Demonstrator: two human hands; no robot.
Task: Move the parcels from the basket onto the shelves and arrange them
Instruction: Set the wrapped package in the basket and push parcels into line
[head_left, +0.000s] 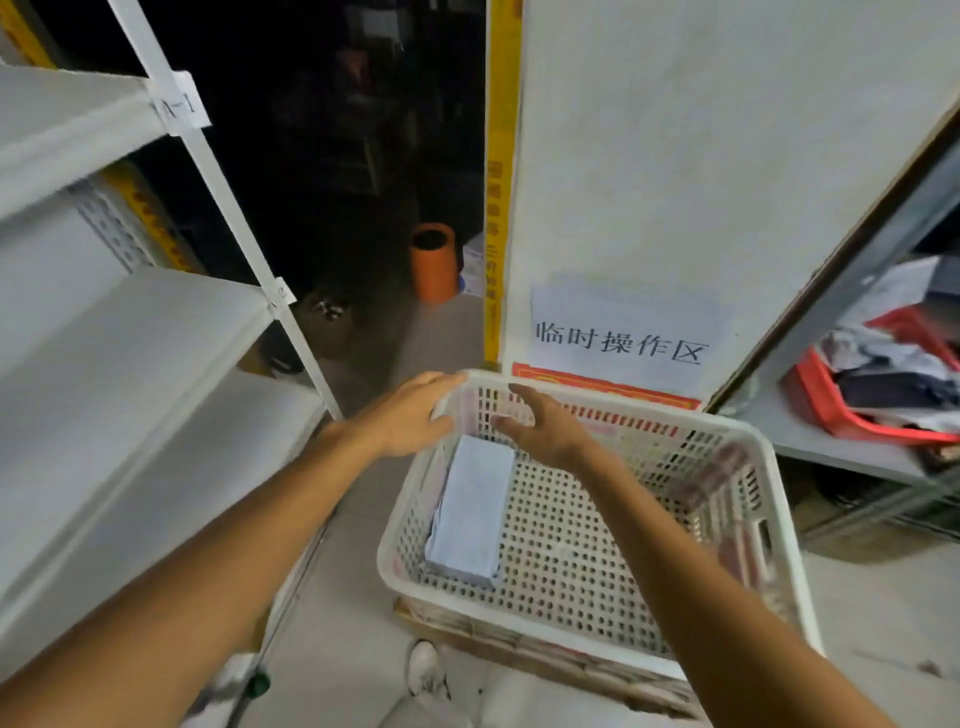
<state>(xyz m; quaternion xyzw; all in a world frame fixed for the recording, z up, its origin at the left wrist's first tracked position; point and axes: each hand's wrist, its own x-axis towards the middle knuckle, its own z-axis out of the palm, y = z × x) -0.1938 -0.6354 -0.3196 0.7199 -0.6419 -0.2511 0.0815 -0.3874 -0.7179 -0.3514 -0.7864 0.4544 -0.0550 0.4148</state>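
Observation:
A white perforated plastic basket (748, 441) stands on a low box in front of me. One pale blue-grey parcel (470, 512) lies flat against its left wall. My left hand (410, 415) reaches over the basket's far left corner, fingers straight, close to the rim. My right hand (540, 423) hovers above the basket's far end, just beyond the parcel, fingers relaxed and spread, holding nothing. White shelves (130, 332) stand to my left with nothing visible on them.
A white panel with a paper sign (623, 332) rises behind the basket. To the right a grey rack holds a red basket (852, 410) of mixed items. An orange bin (434, 262) stands in the dark aisle ahead. My shoe (426, 667) is below the basket.

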